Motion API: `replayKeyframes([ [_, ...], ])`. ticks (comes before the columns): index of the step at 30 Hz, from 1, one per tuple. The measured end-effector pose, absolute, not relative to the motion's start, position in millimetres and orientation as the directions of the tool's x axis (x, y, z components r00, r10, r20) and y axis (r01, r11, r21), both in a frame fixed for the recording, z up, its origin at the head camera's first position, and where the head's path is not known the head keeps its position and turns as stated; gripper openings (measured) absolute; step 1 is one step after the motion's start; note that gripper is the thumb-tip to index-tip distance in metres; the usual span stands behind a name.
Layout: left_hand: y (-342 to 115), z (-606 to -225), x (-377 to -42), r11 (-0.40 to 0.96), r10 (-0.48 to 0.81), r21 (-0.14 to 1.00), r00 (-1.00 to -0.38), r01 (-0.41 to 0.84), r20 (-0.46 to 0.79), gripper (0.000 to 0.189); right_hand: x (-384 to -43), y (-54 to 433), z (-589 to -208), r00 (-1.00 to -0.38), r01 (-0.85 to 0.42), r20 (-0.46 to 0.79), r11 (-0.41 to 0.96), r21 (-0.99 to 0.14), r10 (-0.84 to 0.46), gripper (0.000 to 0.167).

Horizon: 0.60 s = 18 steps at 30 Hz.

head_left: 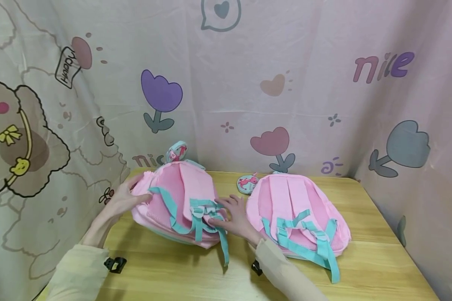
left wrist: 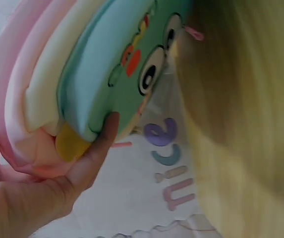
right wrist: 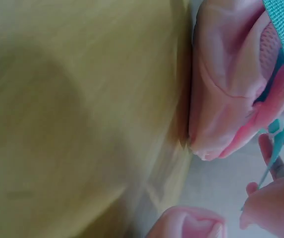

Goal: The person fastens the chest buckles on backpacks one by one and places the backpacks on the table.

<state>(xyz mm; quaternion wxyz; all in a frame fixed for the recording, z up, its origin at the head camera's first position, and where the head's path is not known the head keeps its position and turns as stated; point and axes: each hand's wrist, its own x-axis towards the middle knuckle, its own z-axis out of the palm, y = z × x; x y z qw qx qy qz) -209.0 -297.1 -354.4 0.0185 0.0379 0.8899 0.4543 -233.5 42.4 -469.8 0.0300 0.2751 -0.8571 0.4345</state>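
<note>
A pink backpack point(head_left: 165, 179) with teal straps is tilted on the left of the table, its left side raised. My left hand point(head_left: 126, 200) grips that raised side. In the left wrist view, the fingers of my left hand point(left wrist: 57, 193) reach round to the backpack's teal front point(left wrist: 94, 84), which carries a cartoon face with big eyes. At the lower right of this backpack, my right hand point(head_left: 235, 217) touches the teal straps point(head_left: 203, 209) and buckles with spread fingers. The right wrist view shows a strap end point(right wrist: 277, 148) beside the fingers of my right hand point(right wrist: 273, 198).
A second pink backpack point(head_left: 263, 196) lies strap side up on the right of the wooden table point(head_left: 384, 246). A round teal pouch point(head_left: 246, 184) sits by its top; a similar pouch point(head_left: 177, 151) is at the left backpack's top. A patterned curtain point(head_left: 218, 83) hangs behind.
</note>
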Motion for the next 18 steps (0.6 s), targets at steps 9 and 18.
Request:
replayKeyframes([
  [9, -310, -388, -209, 0.528, 0.145, 0.847, -0.989, 0.051, -0.031, 0.089, -231, 51, -471, -0.878, -0.408, 0.216, 0.431, -0.805, -0.427, 0.072],
  [18, -329, -419, -206, 0.507, 0.173, 0.862, -0.981, 0.012, -0.088, 0.09, -234, 57, -474, -0.872, -0.347, 0.164, 0.346, -0.872, -0.462, 0.077],
])
